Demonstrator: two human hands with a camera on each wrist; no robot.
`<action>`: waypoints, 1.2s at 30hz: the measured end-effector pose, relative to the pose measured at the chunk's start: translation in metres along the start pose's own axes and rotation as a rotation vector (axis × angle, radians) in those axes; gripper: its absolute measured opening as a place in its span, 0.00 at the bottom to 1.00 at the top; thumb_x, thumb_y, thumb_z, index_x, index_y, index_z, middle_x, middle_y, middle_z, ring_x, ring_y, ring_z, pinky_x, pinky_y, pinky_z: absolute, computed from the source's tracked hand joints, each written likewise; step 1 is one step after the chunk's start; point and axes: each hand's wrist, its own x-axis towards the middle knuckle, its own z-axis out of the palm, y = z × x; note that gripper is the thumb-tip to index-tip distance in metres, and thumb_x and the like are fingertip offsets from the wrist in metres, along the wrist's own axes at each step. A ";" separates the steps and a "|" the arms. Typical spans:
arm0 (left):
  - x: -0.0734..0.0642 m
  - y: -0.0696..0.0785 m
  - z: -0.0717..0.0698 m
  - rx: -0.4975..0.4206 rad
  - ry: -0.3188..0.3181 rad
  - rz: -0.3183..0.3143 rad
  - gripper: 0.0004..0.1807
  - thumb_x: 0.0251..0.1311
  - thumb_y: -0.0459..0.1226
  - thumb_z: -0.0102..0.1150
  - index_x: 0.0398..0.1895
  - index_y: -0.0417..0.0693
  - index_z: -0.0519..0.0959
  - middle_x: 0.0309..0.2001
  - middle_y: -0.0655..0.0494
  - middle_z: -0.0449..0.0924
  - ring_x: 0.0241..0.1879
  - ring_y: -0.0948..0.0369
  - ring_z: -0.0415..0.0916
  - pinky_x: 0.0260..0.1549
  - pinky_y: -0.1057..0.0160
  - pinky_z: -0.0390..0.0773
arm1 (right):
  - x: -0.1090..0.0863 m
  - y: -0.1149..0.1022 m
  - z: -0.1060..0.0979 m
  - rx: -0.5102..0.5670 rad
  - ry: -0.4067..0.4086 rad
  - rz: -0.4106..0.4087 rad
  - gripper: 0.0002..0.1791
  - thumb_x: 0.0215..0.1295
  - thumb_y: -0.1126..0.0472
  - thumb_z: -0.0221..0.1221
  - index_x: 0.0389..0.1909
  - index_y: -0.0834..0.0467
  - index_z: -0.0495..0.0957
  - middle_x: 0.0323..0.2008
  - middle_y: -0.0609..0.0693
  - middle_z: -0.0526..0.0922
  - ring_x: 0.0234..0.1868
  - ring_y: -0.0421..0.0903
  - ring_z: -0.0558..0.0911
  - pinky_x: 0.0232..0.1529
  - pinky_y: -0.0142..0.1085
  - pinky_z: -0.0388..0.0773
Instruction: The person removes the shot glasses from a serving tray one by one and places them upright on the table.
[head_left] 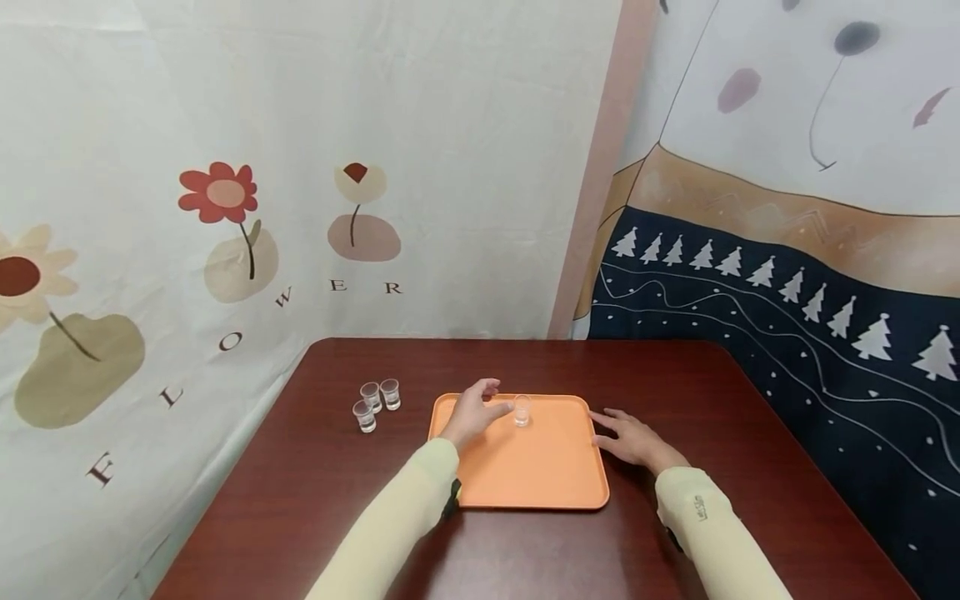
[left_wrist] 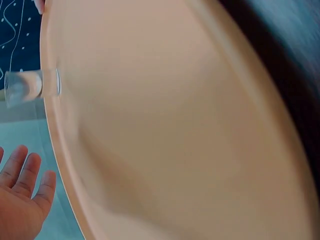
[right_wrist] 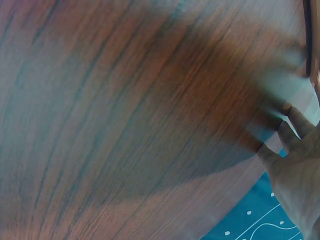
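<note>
A small clear shot glass [head_left: 521, 412] stands upright near the far edge of the orange tray [head_left: 532, 467]. Just left of that glass, my left hand [head_left: 474, 414] hovers over the tray with its fingers relaxed and holding nothing. In the left wrist view, a gap separates the fingers [left_wrist: 25, 172] from the shot glass [left_wrist: 25, 86]. My right hand [head_left: 633, 437] is at the tray's right side, its fingers spread and the tips at the rim. The right wrist view has the right hand [right_wrist: 295, 160] low over the wooden table, with part of the thumb cut off.
Three more shot glasses [head_left: 371, 397] stand close together on the dark red table [head_left: 360, 500], left of the tray. Behind the table hangs a pale curtain [head_left: 465, 208] with printed flowers. A navy cloth [head_left: 847, 400] with tree prints lines the right side.
</note>
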 end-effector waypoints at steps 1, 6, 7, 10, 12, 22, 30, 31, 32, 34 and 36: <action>0.000 0.000 0.002 0.000 -0.008 0.003 0.33 0.63 0.43 0.67 0.67 0.41 0.70 0.61 0.41 0.74 0.62 0.45 0.68 0.58 0.46 0.71 | 0.001 0.000 0.000 0.002 0.001 -0.001 0.34 0.72 0.44 0.56 0.74 0.52 0.63 0.71 0.67 0.59 0.69 0.71 0.59 0.62 0.69 0.57; 0.003 0.003 0.011 0.010 -0.055 -0.025 0.33 0.62 0.43 0.67 0.68 0.42 0.69 0.62 0.44 0.73 0.61 0.48 0.68 0.55 0.47 0.72 | 0.003 0.000 0.000 0.006 0.005 0.000 0.34 0.71 0.43 0.56 0.74 0.51 0.63 0.71 0.67 0.60 0.69 0.71 0.59 0.62 0.69 0.57; 0.003 0.004 0.013 0.014 -0.064 -0.035 0.33 0.62 0.43 0.68 0.68 0.41 0.69 0.61 0.45 0.73 0.61 0.48 0.68 0.55 0.48 0.73 | 0.003 0.001 0.000 0.005 0.006 0.000 0.34 0.71 0.43 0.56 0.74 0.51 0.63 0.71 0.67 0.60 0.69 0.71 0.59 0.62 0.69 0.57; 0.004 0.006 0.019 0.030 -0.063 -0.037 0.31 0.61 0.42 0.68 0.66 0.41 0.72 0.59 0.46 0.75 0.58 0.49 0.70 0.53 0.49 0.74 | 0.003 0.000 -0.001 0.004 0.011 0.000 0.34 0.72 0.44 0.56 0.74 0.51 0.63 0.71 0.67 0.60 0.69 0.71 0.59 0.62 0.69 0.57; 0.003 0.005 0.022 0.058 -0.056 -0.026 0.29 0.61 0.42 0.68 0.62 0.40 0.74 0.57 0.47 0.76 0.55 0.49 0.71 0.51 0.50 0.75 | 0.002 0.000 0.000 0.006 0.017 -0.001 0.34 0.72 0.44 0.56 0.74 0.51 0.64 0.71 0.67 0.60 0.69 0.71 0.59 0.62 0.68 0.57; -0.004 0.001 0.034 0.117 -0.041 -0.035 0.18 0.64 0.41 0.66 0.52 0.44 0.77 0.46 0.53 0.78 0.47 0.54 0.75 0.43 0.54 0.77 | -0.001 0.001 0.008 0.023 0.006 0.036 0.34 0.71 0.43 0.57 0.74 0.50 0.64 0.72 0.66 0.59 0.70 0.70 0.59 0.62 0.69 0.57; -0.002 -0.001 0.030 0.126 -0.033 -0.011 0.16 0.64 0.41 0.66 0.50 0.44 0.78 0.44 0.55 0.78 0.45 0.56 0.76 0.41 0.55 0.78 | 0.002 0.003 0.006 0.021 0.004 0.036 0.35 0.70 0.42 0.57 0.74 0.50 0.64 0.72 0.66 0.59 0.70 0.71 0.58 0.62 0.70 0.56; -0.002 -0.002 0.029 0.127 -0.029 -0.009 0.16 0.64 0.42 0.66 0.49 0.45 0.78 0.43 0.56 0.78 0.44 0.56 0.76 0.40 0.55 0.77 | 0.001 0.003 0.006 0.024 0.001 0.037 0.35 0.70 0.43 0.57 0.74 0.50 0.64 0.72 0.66 0.59 0.70 0.71 0.58 0.62 0.70 0.56; -0.001 -0.002 0.027 0.128 -0.023 -0.009 0.15 0.64 0.42 0.66 0.48 0.46 0.78 0.43 0.57 0.78 0.44 0.57 0.76 0.40 0.56 0.77 | 0.001 0.003 0.006 0.026 0.001 0.038 0.35 0.70 0.43 0.57 0.74 0.50 0.64 0.72 0.66 0.59 0.70 0.71 0.58 0.62 0.70 0.56; -0.001 0.000 0.023 0.122 -0.009 -0.005 0.14 0.64 0.43 0.66 0.47 0.47 0.78 0.43 0.57 0.78 0.43 0.58 0.75 0.40 0.56 0.77 | 0.001 0.003 0.006 0.023 0.003 0.035 0.35 0.71 0.43 0.57 0.74 0.50 0.63 0.72 0.66 0.59 0.70 0.70 0.58 0.63 0.69 0.56; 0.000 0.002 0.017 0.116 0.006 0.011 0.12 0.63 0.42 0.67 0.44 0.48 0.78 0.42 0.56 0.79 0.43 0.57 0.75 0.40 0.56 0.76 | 0.001 0.002 0.005 0.022 0.005 0.031 0.35 0.71 0.44 0.57 0.74 0.51 0.63 0.72 0.66 0.59 0.70 0.70 0.58 0.63 0.69 0.56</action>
